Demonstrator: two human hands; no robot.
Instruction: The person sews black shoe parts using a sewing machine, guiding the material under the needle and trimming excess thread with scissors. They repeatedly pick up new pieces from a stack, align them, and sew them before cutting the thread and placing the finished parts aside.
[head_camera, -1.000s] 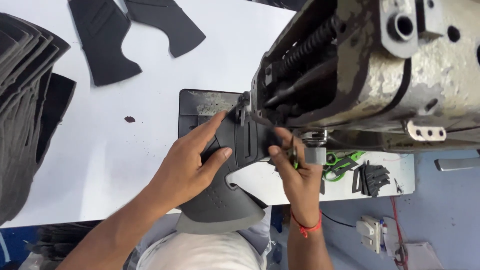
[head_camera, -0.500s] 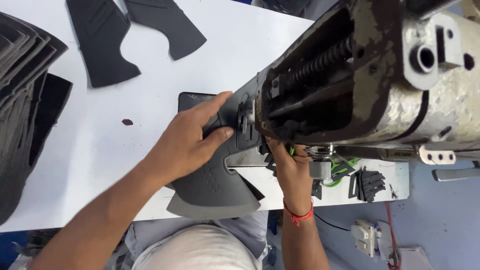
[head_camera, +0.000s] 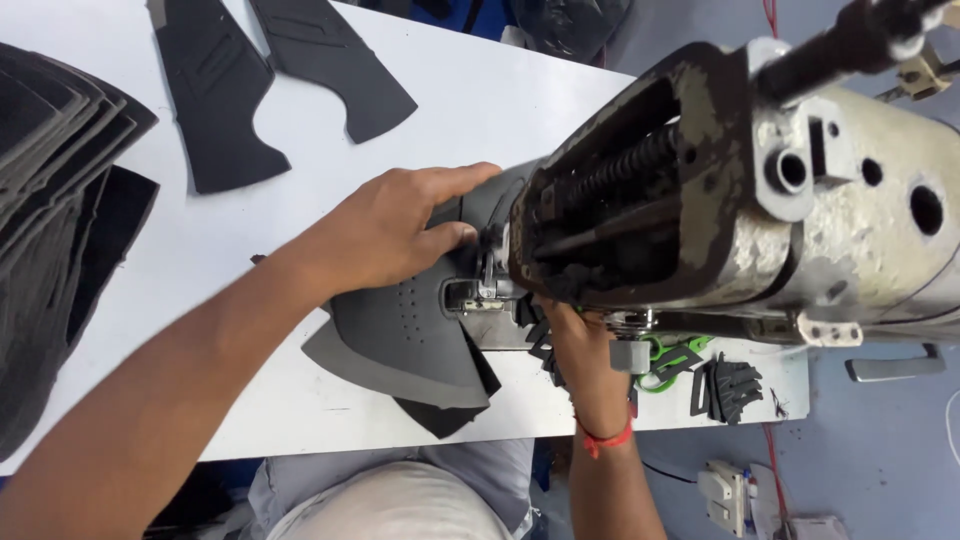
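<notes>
A worn grey sewing machine head (head_camera: 760, 200) fills the upper right. Under its needle area lies a dark grey perforated shoe-upper piece (head_camera: 405, 335) on the white table (head_camera: 230, 250). My left hand (head_camera: 395, 235) presses flat on this piece, fingers spread and pointing at the presser foot (head_camera: 480, 290). My right hand (head_camera: 565, 335) reaches up from below, beneath the machine head, with a red band at the wrist. Its fingers are mostly hidden by the machine, so what they touch is unclear.
A tall stack of dark cut pieces (head_camera: 55, 230) lies at the left. Two loose dark pieces (head_camera: 215, 95) (head_camera: 340, 65) lie at the top. Green-handled scissors (head_camera: 665, 360) and small black scraps (head_camera: 730, 385) sit right of the machine. Blue floor shows beyond the table edge.
The view has shifted so the machine head looms larger. My left hand slid the upper piece further under the presser foot. My right hand moved deeper beneath the machine.
</notes>
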